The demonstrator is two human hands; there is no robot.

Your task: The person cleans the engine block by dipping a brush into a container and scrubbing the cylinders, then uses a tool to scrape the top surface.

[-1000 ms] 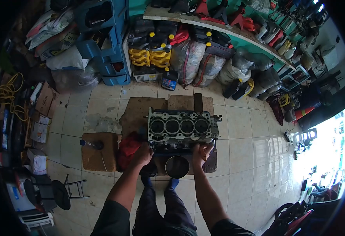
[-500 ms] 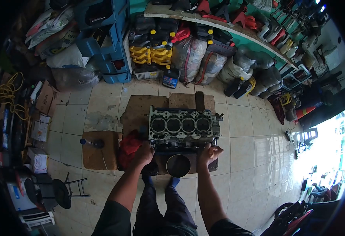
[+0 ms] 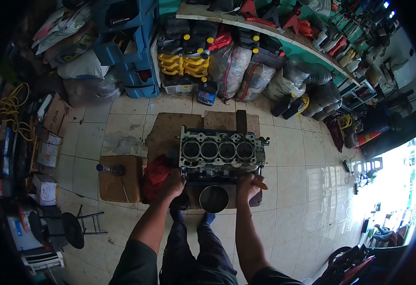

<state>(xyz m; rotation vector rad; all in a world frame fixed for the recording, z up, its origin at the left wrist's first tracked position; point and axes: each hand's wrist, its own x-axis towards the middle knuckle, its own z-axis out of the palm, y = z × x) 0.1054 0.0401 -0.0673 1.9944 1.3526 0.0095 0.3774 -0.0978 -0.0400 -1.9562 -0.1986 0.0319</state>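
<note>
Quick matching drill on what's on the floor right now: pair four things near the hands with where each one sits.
Things:
1. engine block
2. red rag
3. plastic bottle
4. round metal pot

Places:
A. lying on the separate cardboard piece at far left
B. between the two forearms, nearest the feet
C. beside the left hand
D. on the cardboard, four bores facing up, right hand at its near edge

Pairs: 1-D, 2-C, 3-A, 4-B

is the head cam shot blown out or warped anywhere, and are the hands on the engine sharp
Head view: strong fisheye bend with black corners; the doorway at right is blown out white and glares on the floor tiles. Left hand, right hand and engine block look evenly lit and fairly sharp.
</note>
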